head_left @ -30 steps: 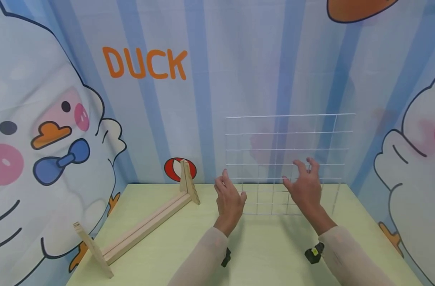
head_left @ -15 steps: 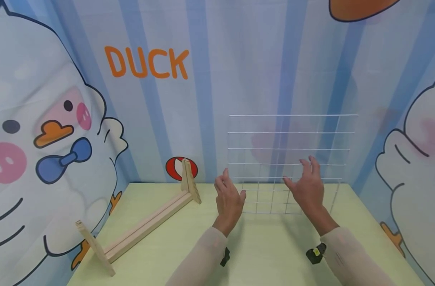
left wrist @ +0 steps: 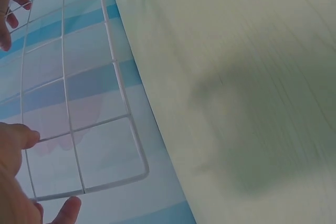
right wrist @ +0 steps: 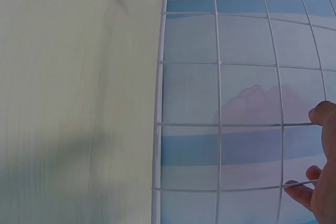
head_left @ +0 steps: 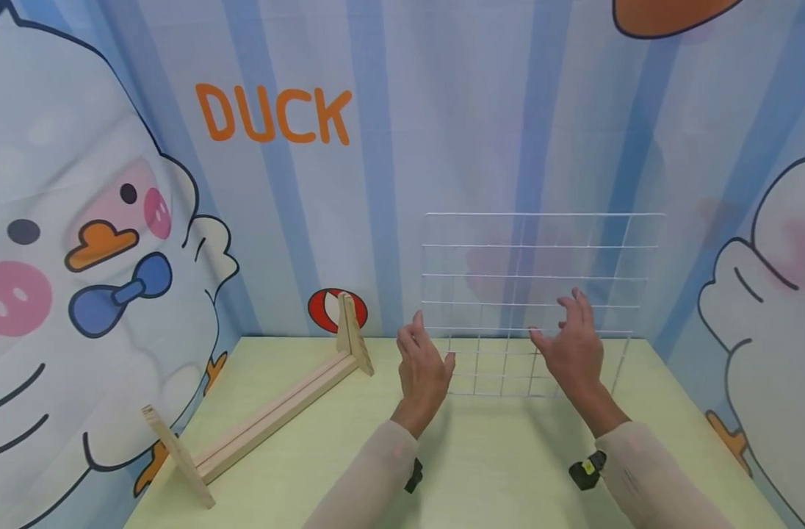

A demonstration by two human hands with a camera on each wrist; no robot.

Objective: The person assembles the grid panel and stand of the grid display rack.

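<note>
A white wire grid panel (head_left: 528, 276) stands upright toward the back of the table, near the curtain. At its left edge is my left hand (head_left: 424, 371), fingers pointing up and thumb held apart. The left wrist view shows the thumb (left wrist: 29, 136) by a wire and a fingertip (left wrist: 69, 209) beyond the panel's edge. My right hand (head_left: 574, 353) is raised before the panel's right half, with thumb and fingers spread. In the right wrist view, its fingers (right wrist: 300, 193) come up to the wires; whether they press on them is unclear.
A wooden stand (head_left: 277, 413), a long bar between two upright end pieces, lies diagonally on the left of the pale table (head_left: 495, 455). Behind is a blue striped curtain (head_left: 442, 110) with duck prints. Both wrists carry a small black device (head_left: 586, 470).
My right hand has shifted slightly right, and its fingers have drawn closer together. The left hand keeps nearly the same place. The panel's top edge appears slightly further right, as the view also shifts a little.
</note>
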